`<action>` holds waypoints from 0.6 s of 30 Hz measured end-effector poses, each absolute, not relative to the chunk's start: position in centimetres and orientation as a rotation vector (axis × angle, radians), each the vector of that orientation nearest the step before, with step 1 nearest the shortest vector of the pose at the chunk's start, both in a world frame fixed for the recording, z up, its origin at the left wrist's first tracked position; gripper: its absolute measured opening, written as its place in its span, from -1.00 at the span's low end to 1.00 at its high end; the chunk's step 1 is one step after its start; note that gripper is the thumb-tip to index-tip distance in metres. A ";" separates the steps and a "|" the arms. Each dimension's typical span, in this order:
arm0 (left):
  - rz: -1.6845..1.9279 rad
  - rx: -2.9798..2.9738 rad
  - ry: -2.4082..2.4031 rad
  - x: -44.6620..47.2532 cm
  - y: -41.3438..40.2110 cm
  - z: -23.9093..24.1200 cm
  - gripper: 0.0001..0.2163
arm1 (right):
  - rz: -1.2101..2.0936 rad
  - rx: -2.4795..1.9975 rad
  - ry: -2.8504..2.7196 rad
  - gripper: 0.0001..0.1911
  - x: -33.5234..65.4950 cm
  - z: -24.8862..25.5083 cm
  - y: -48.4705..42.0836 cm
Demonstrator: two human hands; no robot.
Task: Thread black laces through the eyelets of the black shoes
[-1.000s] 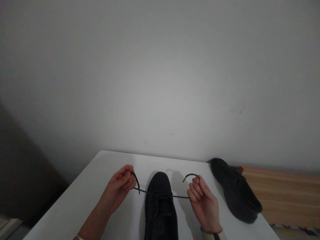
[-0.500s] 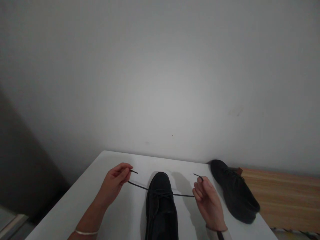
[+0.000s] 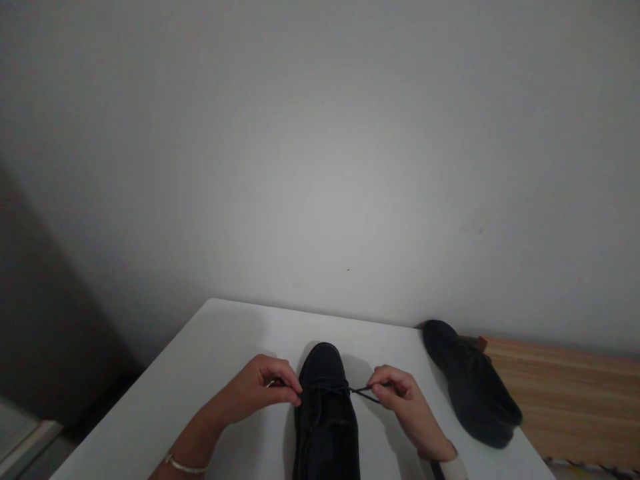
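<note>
A black lace-up shoe (image 3: 325, 420) stands on the white table with its toe pointing away from me. My left hand (image 3: 277, 383) is closed in a pinch at the shoe's left side, by the lacing, with a bit of dark lace at its fingers. On the other side, my right hand (image 3: 395, 390) pinches the black shoelace (image 3: 361, 392), which runs out from the shoe's right side in two strands that cross. The lace ends are mostly hidden by my fingers.
A second black shoe (image 3: 470, 383) lies at the table's right edge. Beyond it is a wood-grain surface (image 3: 550, 400). The white table (image 3: 235, 333) meets a pale wall (image 3: 320, 167) at the back.
Both hands have come inward, closer to the shoe. The lace stretched wide to both sides before; now the left part is drawn in and the right part shows two crossing strands.
</note>
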State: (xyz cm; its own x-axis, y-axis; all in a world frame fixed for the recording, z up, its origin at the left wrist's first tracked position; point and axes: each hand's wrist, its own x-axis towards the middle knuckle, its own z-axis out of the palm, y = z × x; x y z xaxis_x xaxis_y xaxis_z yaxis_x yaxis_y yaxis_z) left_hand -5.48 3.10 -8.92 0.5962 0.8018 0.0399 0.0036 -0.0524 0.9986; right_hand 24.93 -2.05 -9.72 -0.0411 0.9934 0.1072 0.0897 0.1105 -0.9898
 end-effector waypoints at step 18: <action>0.741 1.776 0.786 -3.9 2.6 -9.4 -0.99 | 1.164 -1.174 -1.458 -0.69 24.9 -9.6 -2.2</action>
State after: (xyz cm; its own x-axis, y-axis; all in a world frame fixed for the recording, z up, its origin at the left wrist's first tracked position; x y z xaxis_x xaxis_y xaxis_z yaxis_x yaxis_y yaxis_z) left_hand -3.89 2.64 -9.42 0.5982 0.7920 0.1223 0.1686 -0.2736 0.9470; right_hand 24.94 -2.24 -9.62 -0.1402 0.9864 0.0853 0.1351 0.1044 -0.9853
